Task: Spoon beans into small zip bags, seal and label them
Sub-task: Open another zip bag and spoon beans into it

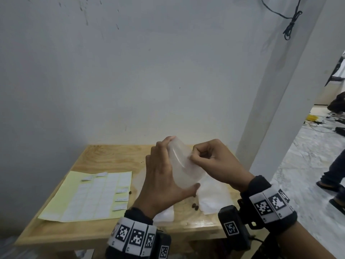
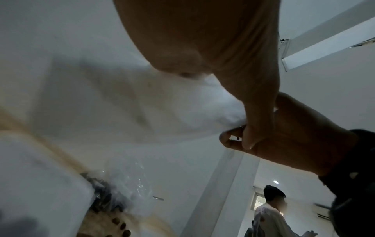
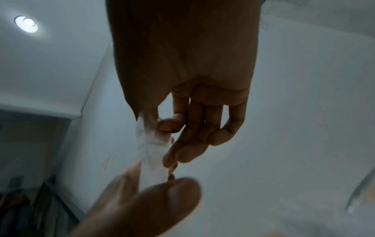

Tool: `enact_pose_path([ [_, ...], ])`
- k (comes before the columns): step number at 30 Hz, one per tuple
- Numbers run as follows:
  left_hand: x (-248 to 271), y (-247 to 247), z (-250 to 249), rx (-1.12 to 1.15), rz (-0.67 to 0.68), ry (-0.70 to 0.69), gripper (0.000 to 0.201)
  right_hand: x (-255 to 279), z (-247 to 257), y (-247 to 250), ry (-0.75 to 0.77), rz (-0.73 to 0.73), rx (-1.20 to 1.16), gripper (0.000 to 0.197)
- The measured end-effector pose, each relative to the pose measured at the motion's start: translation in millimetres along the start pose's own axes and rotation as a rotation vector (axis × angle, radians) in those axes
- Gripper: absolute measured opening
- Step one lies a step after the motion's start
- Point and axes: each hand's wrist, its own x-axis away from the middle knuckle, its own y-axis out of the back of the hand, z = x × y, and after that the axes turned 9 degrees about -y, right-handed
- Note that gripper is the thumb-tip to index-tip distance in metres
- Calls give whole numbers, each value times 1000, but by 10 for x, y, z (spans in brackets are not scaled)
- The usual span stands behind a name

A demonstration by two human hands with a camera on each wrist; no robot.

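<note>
one clear container is held up above the far-right part of the table, tilted on its side, long axis running from far-left to near-right, its opening side not made out. it is gripped by the left hand, fingers over the top rim and thumb under the low end. its edge is pinched by the right hand, thumb and forefinger closed on it, other fingers curled.

1 yellow label sheet is laid at the near-left of the table, w/ approx. 5 peeled labels lifted along it. 2 loose beans are seen near the front edge, 1 more by the sheet's right side.

a bag of beans is shown only in the left wrist view, plus a bystander. a ceiling light is shown only in the right wrist view.
</note>
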Motion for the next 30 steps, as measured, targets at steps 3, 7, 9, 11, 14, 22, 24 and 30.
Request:
enact_pose_path([
  [3,23,2,39,-21,-33,12,104,-59,-60,42,53,-77,79,22],
  [7,17,20,68,-126,-11,3,98,-60,-111,74,136,-78,84,18],
  [9,5,-3,57,-180,10,-9,94,-53,-135,38,162,-63,148,19],
  [11,3,-32,56,-217,9,-18,92,-53,-123,16,119,-59,177,12],
  [14,13,-57,69,-261,2,-45,89,-50,-74,2,-7,8,215,6],
  [22,121,-91,144,-222,19,62,89,-100,-92,-2,-106,147,155,18],
  [24,117,-72,167,-209,22,97,86,-156,-135,49,-125,204,82,21],
  [30,142,42,341,-148,-53,207,67,-564,-453,290,-218,49,3,10],
])
